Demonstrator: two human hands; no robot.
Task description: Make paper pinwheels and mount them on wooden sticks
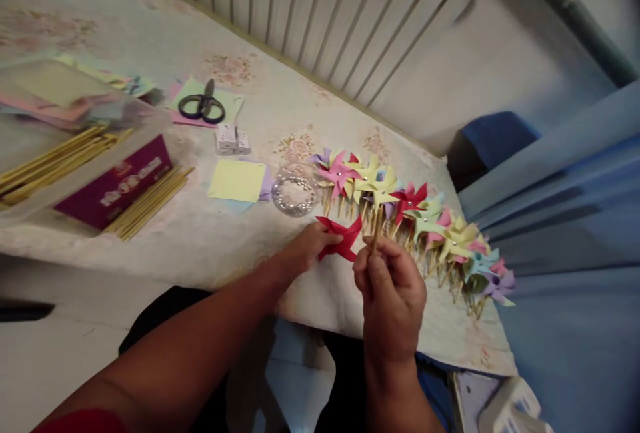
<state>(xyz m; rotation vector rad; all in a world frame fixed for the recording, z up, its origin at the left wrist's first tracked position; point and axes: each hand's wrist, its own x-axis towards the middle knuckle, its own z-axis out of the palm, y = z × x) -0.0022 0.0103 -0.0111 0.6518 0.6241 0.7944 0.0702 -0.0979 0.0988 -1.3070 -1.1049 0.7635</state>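
Observation:
Between the fingers of my left hand (310, 246) is a red paper pinwheel (345, 239), held by its left side just above the cloth. My right hand (393, 286) pinches a thin wooden stick (377, 229) that points up and away from me. The stick's lower part is hidden by my fingers. Beyond my hands lies a row of finished paper pinwheels (340, 174) on sticks, in pink, yellow, red, green, blue and purple. A round clear dish (294, 194) of small shiny pins stands left of the row.
Scissors (203, 107) rest on coloured paper, near small white boxes (233, 140). Yellow paper squares (237, 180) lie beside the dish. At left, a clear plastic box (145, 127) stands near bundled sticks (150, 203). A blue curtain (560, 253) hangs at the right edge.

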